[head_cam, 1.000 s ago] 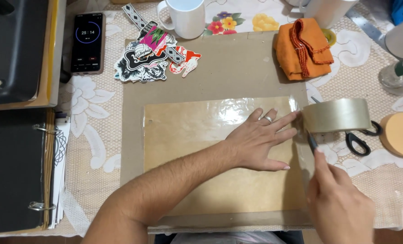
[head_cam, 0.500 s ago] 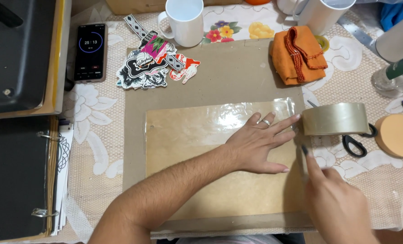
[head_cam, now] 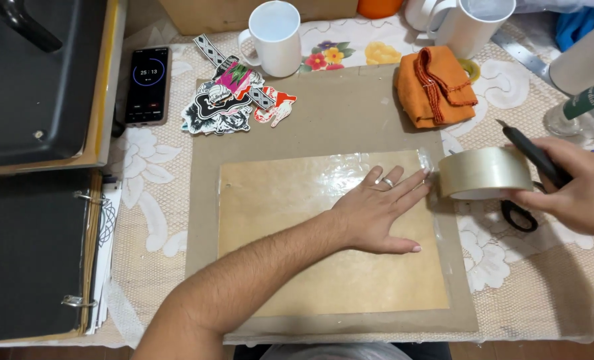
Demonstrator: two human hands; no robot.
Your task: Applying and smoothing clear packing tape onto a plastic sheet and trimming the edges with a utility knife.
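Note:
My left hand (head_cam: 377,213) lies flat, fingers spread, on a light brown board (head_cam: 297,280) covered with glossy clear tape. The board rests on a larger grey-brown cardboard sheet (head_cam: 337,117). My right hand (head_cam: 574,193) is at the right, gripping a black-handled cutter (head_cam: 534,157) with its tip pointing up and left. The same hand's fingers rest against a roll of clear tape (head_cam: 484,172) standing on edge just off the board's upper right corner. A strip of tape runs from the roll to that corner, near my left fingertips.
Black scissors (head_cam: 518,217) lie under the roll. An orange cloth (head_cam: 434,87), stickers (head_cam: 227,100) and white mugs (head_cam: 274,37) sit behind the board. A phone (head_cam: 147,83), a black device (head_cam: 30,80) and a ring binder (head_cam: 37,253) are at the left, a bottle (head_cam: 580,100) at the right.
My right hand has risen from the board's lower right edge to beside the tape roll, with the cutter now in full view. My left hand stays pressed on the board.

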